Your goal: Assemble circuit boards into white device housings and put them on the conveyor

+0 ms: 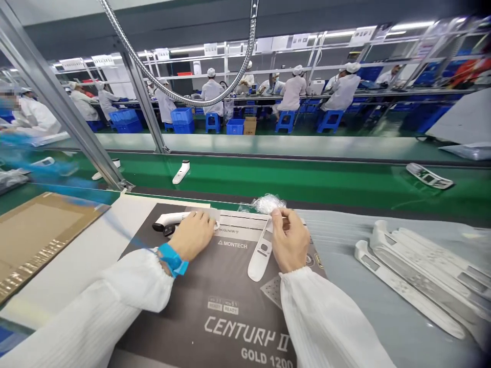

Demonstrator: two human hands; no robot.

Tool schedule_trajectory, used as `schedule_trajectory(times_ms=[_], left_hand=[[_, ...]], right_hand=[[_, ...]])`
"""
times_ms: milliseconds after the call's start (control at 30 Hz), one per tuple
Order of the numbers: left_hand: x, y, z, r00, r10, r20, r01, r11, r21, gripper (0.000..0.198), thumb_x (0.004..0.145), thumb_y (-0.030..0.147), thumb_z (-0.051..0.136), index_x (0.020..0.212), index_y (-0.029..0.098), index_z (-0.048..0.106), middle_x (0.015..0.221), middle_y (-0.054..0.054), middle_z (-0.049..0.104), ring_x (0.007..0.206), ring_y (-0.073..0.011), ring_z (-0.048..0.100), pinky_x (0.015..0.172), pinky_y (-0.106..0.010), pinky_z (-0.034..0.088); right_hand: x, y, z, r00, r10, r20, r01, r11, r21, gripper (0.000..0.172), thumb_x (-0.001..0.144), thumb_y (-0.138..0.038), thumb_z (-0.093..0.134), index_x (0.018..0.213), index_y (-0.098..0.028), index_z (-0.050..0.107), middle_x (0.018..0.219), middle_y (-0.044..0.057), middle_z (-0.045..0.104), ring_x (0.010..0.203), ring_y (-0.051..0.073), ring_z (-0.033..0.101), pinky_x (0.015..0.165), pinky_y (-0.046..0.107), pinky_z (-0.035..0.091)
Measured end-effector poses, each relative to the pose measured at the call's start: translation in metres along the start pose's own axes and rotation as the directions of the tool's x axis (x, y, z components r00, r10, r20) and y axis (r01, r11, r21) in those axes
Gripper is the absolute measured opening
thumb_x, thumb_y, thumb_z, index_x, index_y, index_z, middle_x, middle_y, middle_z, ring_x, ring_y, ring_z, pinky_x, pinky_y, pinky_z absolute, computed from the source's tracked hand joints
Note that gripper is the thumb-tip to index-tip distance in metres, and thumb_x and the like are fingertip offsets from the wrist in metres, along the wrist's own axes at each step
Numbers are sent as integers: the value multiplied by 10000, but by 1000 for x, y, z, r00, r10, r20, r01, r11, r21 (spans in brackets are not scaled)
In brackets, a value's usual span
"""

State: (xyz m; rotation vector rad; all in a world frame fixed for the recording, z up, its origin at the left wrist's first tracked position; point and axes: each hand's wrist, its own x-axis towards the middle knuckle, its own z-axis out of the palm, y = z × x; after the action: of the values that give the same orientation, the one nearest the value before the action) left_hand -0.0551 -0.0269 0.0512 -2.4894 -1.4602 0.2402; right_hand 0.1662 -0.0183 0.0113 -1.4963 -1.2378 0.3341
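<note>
One shell (260, 254), R hand (290, 240), nr bag (268, 203)

white handset (169, 221): we log a slim white body with a dark tip, lying flat, tip pointing left, at the far edge of the dark printed sheet (199, 291) | white front shell (260, 254): long flat cover with window and button cutouts, face up, lying lengthwise mid-sheet, far end covered

Left hand (193, 235) rests on white device (169, 220); right hand (289, 239) pinches white shell (260, 251).
</note>
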Motion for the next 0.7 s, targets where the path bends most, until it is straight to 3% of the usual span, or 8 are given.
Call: schedule_trajectory(times_ms=[67, 167, 233, 300, 367, 433, 567, 700], left_hand=[[7, 2, -11, 997, -71, 12, 71, 997, -31, 248, 928, 70, 384, 1040, 61, 605, 910, -185, 663, 895, -307, 626, 764, -405, 454], [15, -7, -39, 948, -308, -85, 252, 884, -393, 234, 939, 133, 420, 1138, 105, 538, 808, -117, 674, 762, -265, 649, 694, -368, 460], [20, -12, -56, 858, -490, -151, 229, 630, -743, 238, 946, 247, 471, 1164, 153, 491, 773, -56, 676, 728, -226, 654, 694, -346, 480], [26, -9, -63, 790, -604, -110, 69, 266, -961, 293, 908, 282, 541, 1165, 171, 456, 801, -27, 688, 733, -188, 665, 719, -322, 508], [29, 1, -55, 777, -629, 8, -29, -49, -998, 384, 840, 268, 628, 1162, 160, 450, 875, -40, 699, 751, -168, 674, 735, -307, 527], [29, 16, -38, 827, -553, 99, -6, -185, -983, 466, 773, 269, 709, 1162, 149, 482, 922, -58, 698, 770, -172, 674, 726, -300, 529], [21, 41, -5, 978, -201, 60, 53, -41, -998, 340, 857, 368, 633, 1122, 155, 622, 841, -46, 686, 727, -180, 642, 676, -304, 509], [19, 47, 2, 969, -235, -71, -29, 178, -984, 312, 952, 332, 480, 1131, 183, 687, 1004, -73, 716, 925, -220, 645, 845, -345, 490]], right_hand=[[1, -1, -1, 1000, 16, 3, -16, 1000, 12, 297, 924, -458, 504, 902, -204, 657, 834, 32, 676, 717, 169, 567, 715, 309, 413], [2, -4, -3, 998, 57, 18, -58, 996, 66, 321, 915, -495, 512, 902, -208, 658, 854, 34, 688, 725, 169, 577, 719, 319, 432], [3, -8, -4, 995, 70, 71, -81, 981, 173, 349, 897, -536, 533, 928, -211, 657, 913, 47, 696, 759, 176, 596, 718, 322, 461], [4, -11, -5, 976, 70, 205, -141, 925, 354, 402, 886, -587, 528, 1025, -227, 642, 1059, 65, 685, 800, 184, 626, 691, 325, 504], [5, -12, -4, 927, 66, 368, -259, 823, 506, 453, 881, -616, 521, 1152, -260, 597, 1231, 75, 629, 838, 193, 659, 679, 341, 550], [5, -9, -3, 899, 62, 434, -323, 763, 560, 481, 865, -591, 573, 1233, -283, 553, 1357, 77, 558, 919, 206, 674, 764, 377, 579], [3, -1, 1, 932, -82, 354, -114, 858, 500, 398, 873, -464, 629, 1210, -257, 580, 1419, 86, 528, 1213, 243, 573, 980, 406, 503], [2, -2, -2, 914, -314, 258, 247, 933, 260, 260, 944, -362, 547, 1177, -258, 600, 1378, 81, 572, 1239, 233, 549, 918, 382, 497]])
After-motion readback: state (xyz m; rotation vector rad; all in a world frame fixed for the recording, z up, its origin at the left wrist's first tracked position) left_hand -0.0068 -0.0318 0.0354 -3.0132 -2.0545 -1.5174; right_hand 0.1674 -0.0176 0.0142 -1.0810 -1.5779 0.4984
